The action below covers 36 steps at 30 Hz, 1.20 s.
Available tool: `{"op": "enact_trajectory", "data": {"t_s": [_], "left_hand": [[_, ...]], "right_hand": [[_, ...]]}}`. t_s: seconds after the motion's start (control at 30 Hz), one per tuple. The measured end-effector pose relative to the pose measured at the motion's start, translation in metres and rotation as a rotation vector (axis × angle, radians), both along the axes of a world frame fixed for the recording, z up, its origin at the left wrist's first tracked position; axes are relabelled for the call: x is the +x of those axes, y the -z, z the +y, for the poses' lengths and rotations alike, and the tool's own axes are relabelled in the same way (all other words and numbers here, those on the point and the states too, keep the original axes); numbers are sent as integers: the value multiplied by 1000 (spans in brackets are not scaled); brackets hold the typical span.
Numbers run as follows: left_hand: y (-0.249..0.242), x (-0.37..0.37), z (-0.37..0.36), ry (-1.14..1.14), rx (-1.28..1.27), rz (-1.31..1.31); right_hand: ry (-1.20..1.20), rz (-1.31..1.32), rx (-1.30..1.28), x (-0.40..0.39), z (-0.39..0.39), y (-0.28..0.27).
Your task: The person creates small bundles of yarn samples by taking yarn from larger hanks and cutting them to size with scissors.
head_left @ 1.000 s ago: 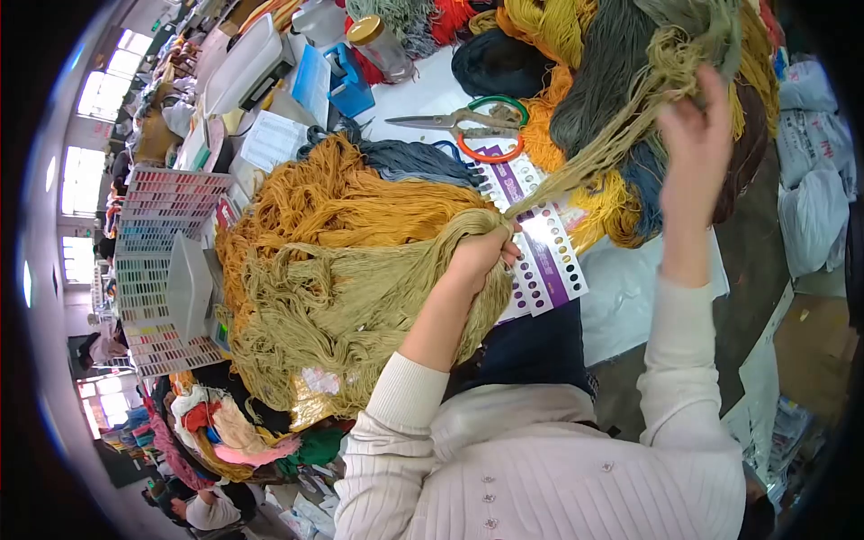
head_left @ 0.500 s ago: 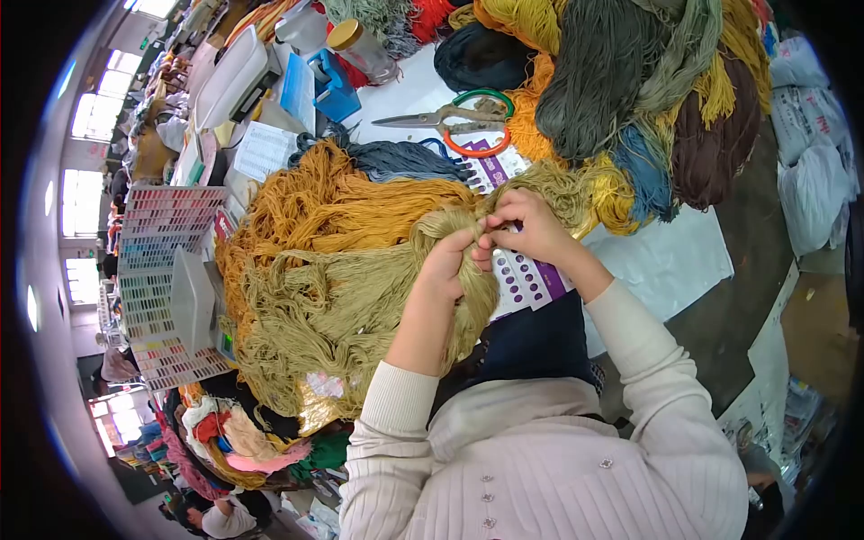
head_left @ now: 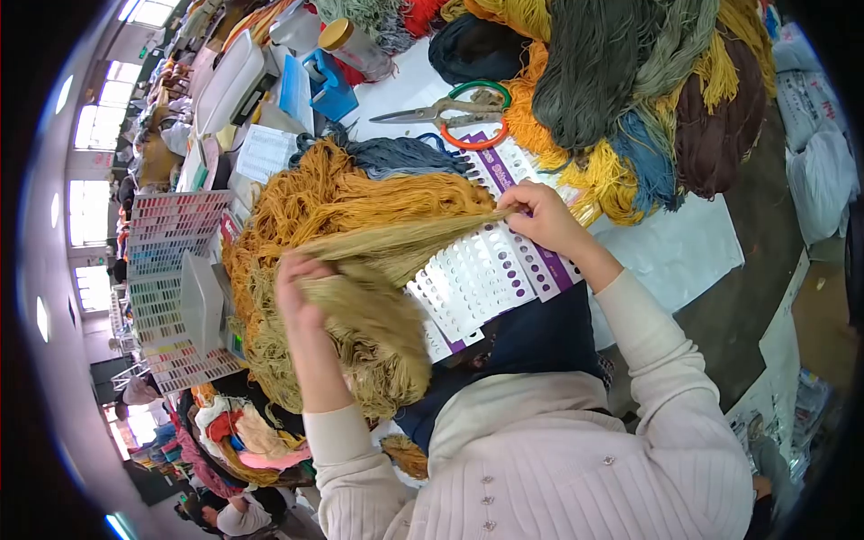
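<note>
An olive-green yarn skein (head_left: 409, 238) is stretched across the table between my two hands. My left hand (head_left: 306, 292), slightly blurred, is closed around its left part, with a thick loop hanging below. Pinched in the fingers of my right hand (head_left: 544, 220) is the narrow other end. Beneath the skein lie more olive yarn (head_left: 279, 364) and a heap of golden-orange yarn (head_left: 360, 200). White and purple cards with rows of holes (head_left: 481, 274) show under and beside the stretched strands.
Scissors with green and orange handles (head_left: 445, 115) lie beyond the cards. Dark, yellow and blue yarn hanks (head_left: 589, 72) pile up at the far right. A colour chart (head_left: 175, 270), a blue tape dispenser (head_left: 331, 85) and a lidded jar (head_left: 360, 52) stand to the left and back.
My left hand has moved far left, drawing the skein out from the bunch both hands held together. My right hand has shifted slightly right. More of the cards is now uncovered.
</note>
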<state>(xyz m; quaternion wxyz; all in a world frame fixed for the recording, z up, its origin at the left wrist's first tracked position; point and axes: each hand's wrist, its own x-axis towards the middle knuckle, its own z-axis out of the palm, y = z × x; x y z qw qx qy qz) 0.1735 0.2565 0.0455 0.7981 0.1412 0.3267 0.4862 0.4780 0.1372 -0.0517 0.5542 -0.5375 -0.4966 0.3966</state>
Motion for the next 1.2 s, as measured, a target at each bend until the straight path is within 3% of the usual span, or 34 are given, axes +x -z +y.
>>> {"op": "enact_trajectory", "data": {"t_s": [0.07, 0.1, 0.17, 0.23, 0.27, 0.3, 0.33, 0.4, 0.43, 0.53, 0.6, 0.67, 0.7, 0.73, 0.83, 0.9, 0.97, 1.03, 1.1, 1.17, 1.2], "left_hand": [[-21, -29, 11, -181, -59, -25], [-24, -28, 7, -257, -16, 271], [-27, -7, -6, -407, 74, 849], [-12, 47, -32, -254, 465, 1167], [-34, 94, -54, -62, 188, 1271], [2, 92, -54, 182, 723, 1294], [-3, 122, -69, 331, 709, 1237], [78, 143, -70, 414, 698, 736], [79, 151, -69, 473, 593, 802], [69, 159, -64, 637, 331, 955], [46, 149, -54, 713, 234, 988], [39, 118, -41, 617, 215, 670], [33, 94, -34, 597, 69, 707], [-3, 89, -42, 285, -27, 792], [-11, -24, -6, 198, -20, 695], [-36, -48, -7, 213, -32, 530], [-64, -77, -1, -199, -42, 706], [-103, -128, -2, -376, 74, 689], [-133, -226, -22, -398, 263, 677], [-178, -297, -56, -837, 216, 484], [-199, -310, -89, -506, 278, 178]], "right_hand": [[13, -155, 66, 1, 2, -1], [-6, -77, -42, 1, 1, -5], [-21, -142, -6, 0, 3, -4], [-1, -335, 164, -1, 4, 3], [4, -321, 214, -3, 6, 6], [9, -309, 265, -4, 9, 9], [15, -297, 313, -3, 10, 9], [-1, -1, 83, -4, 5, 4], [-5, 149, -32, -4, 3, 2], [45, 110, -15, -5, 3, 5], [17, -81, -39, -6, 1, -6], [11, -322, 11, -7, 2, -10], [27, -465, 67, -9, 2, -7], [44, -607, 123, -11, 1, -4], [67, -607, 94, -13, 2, 0], [96, -618, 111, -17, 4, 3], [95, -638, 81, -19, 2, 2], [92, -609, 90, -19, 4, 5], [61, -529, 125, -17, 5, 11], [44, -499, 94, -23, 5, -3], [50, -509, 40, -32, 5, -17]]}}
